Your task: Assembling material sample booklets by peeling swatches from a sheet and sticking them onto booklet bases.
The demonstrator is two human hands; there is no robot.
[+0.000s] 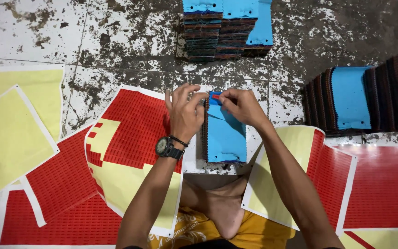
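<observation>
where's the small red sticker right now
In the head view it sits mid-frame, the small red sticker pinched under the right hand at the top edge of the blue swatch stack, beside the left hand.

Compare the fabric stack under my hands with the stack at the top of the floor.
The stack under the hands lies alone as a single pile with both hands on its top edge; the far stack sits untouched as several piles side by side. The near one shows mostly its blue face, the far one its dark layered edges. Both are topped in blue.

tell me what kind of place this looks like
Probably a small workshop floor for hand-labelling fabric swatches: a worn, stained tile floor, stacks of blue-topped swatches, and red-and-yellow sticker sheets spread beside the person's hands.
</observation>
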